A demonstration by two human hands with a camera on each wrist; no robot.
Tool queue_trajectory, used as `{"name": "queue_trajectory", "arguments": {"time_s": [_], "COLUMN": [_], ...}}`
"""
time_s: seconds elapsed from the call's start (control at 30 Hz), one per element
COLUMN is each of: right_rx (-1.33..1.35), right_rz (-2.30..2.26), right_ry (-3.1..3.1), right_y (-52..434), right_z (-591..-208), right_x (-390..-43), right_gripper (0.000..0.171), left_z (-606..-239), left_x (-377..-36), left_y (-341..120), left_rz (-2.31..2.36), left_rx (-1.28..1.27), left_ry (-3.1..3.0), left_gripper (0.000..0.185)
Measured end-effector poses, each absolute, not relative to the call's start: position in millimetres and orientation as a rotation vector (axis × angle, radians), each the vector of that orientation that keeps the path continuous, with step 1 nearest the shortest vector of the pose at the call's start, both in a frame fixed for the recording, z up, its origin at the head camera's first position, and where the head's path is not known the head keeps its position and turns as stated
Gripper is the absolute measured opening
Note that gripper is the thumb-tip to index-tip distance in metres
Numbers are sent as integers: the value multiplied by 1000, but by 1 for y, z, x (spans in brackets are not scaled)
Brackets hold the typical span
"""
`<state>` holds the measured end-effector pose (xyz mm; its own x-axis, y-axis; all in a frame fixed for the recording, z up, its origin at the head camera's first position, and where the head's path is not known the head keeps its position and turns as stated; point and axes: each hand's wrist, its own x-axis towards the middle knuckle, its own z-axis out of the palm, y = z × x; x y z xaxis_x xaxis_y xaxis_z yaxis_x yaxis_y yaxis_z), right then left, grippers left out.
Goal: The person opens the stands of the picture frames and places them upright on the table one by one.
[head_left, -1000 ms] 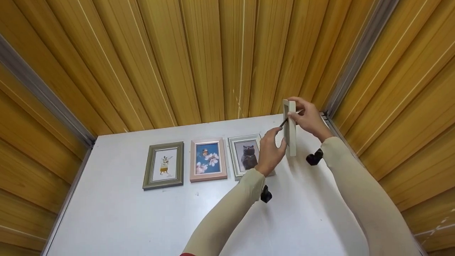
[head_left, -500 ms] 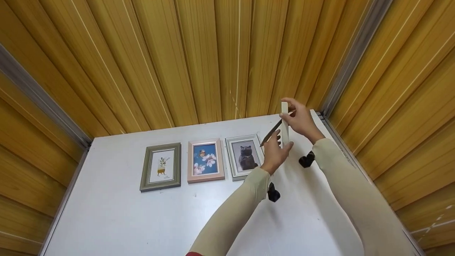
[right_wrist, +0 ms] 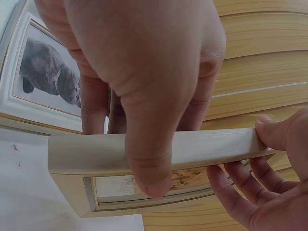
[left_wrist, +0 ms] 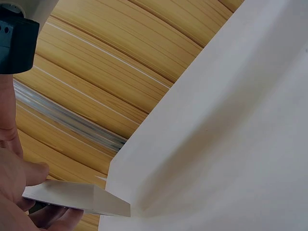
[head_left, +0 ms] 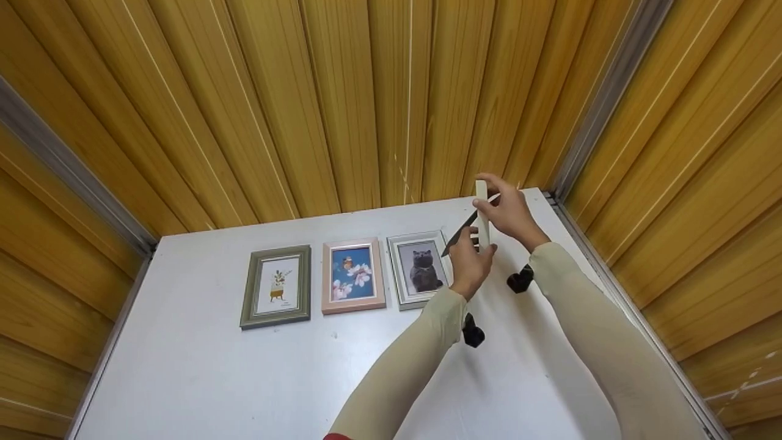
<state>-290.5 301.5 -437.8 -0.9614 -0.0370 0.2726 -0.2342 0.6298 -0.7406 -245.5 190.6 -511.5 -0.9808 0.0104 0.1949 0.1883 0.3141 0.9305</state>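
Both hands hold a cream picture frame (head_left: 482,215) in front of the white wall, seen nearly edge-on in the head view. My right hand (head_left: 510,211) grips its upper part, thumb on the near edge and fingers behind. Lower down, my left hand (head_left: 470,261) pinches it between thumb and fingers. A dark flat strip (head_left: 457,237) slants out from the frame's left side, beside the left fingers. In the right wrist view, the frame's picture (right_wrist: 187,178) shows partly, with the right thumb over its border. Part of the frame is hidden by fingers.
On the white wall (head_left: 366,373) hang a green frame (head_left: 246,293) with a plant, a pink frame (head_left: 327,281) with blossoms, and a silver frame (head_left: 394,269) with a grey cat. Yellow wood-look panels (head_left: 342,110) rise above, with metal corner strips (head_left: 611,98).
The cream frame has turned edge-on and shifted slightly left. The dark strip now shows at greater length on its left. The left hand has come onto the frame's lower part.
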Motion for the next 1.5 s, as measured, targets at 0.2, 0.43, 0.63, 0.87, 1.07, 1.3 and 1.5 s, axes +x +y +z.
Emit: {"name": "queue_trajectory", "arguments": {"time_s": [0.2,0.43,0.63,0.87,1.07,1.3,1.5], "right_rx": [232,249,241,235,235,260,229], "right_rz": [1234,1213,1220,1224,1223,1220,1261], "right_ry": [-2630,-2637,-2649,-2658,-2654,-2653,-2620], "right_y": [300,300,298,299,299,302,315], "right_z": [-440,-442,-441,-443,-445,-443,-442], "right_x": [-290,-290,-289,-288,-289,-290,-292], "right_gripper": [51,51,51,52,52,53,57], "left_z": [-514,-515,-515,-516,-517,-516,-514], "left_x": [-246,-245,-244,-245,-245,-248,-251], "left_y": [189,188,188,188,187,183,178], "left_rz": [-1754,-1765,-1787,-1794,-1798,-1823,-1898], "left_rx": [-174,-151,-148,-137,-139,-163,-217], "left_ry": [-2395,-2406,-2390,-2399,-2395,-2378,-2354], "left_gripper": [37,37,36,36,35,35,35]}}
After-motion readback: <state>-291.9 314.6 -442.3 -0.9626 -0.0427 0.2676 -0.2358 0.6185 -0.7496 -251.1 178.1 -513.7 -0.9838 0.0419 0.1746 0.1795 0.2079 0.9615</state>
